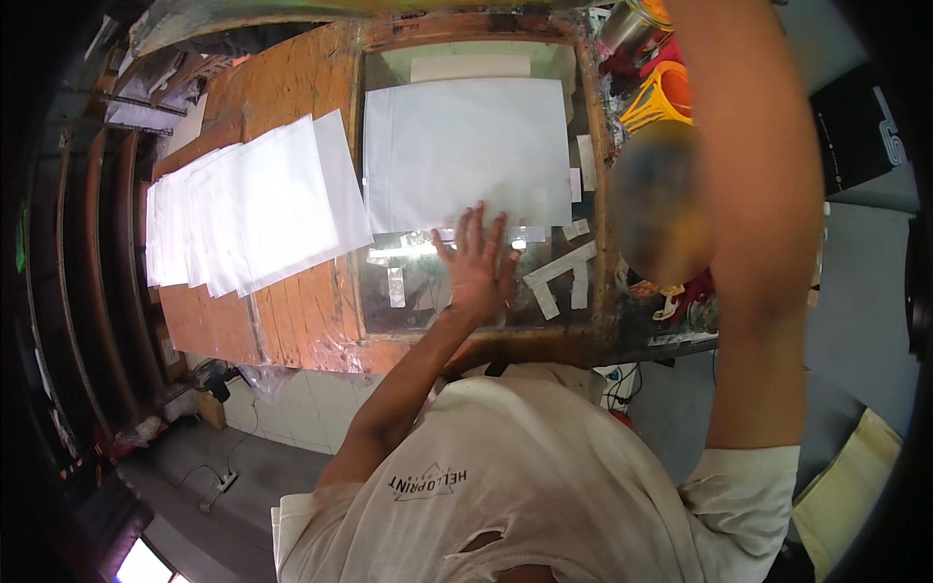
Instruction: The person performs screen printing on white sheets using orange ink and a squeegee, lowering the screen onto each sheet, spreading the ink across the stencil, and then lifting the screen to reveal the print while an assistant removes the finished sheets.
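Observation:
My left hand [476,272] lies with its fingers spread over the near edge of a white, slightly see-through sheet [466,146]. That sheet rests squarely on a glass panel [418,291] set in a wooden frame. To its left, a fanned pile of similar white sheets [262,209] covers part of the wooden tabletop, and one corner of the pile reaches the frame. My right arm [758,194] stretches up along the right side and passes out of the picture at the top, so the right hand is hidden from view.
Pale tape strips [559,277] stick to the glass near the right corner. A metal can [632,24] and an orange-and-yellow container [671,92] stand at the far right, beside a blurred round patch. Dark shelves [97,253] line the left. A cable [255,418] lies on the floor.

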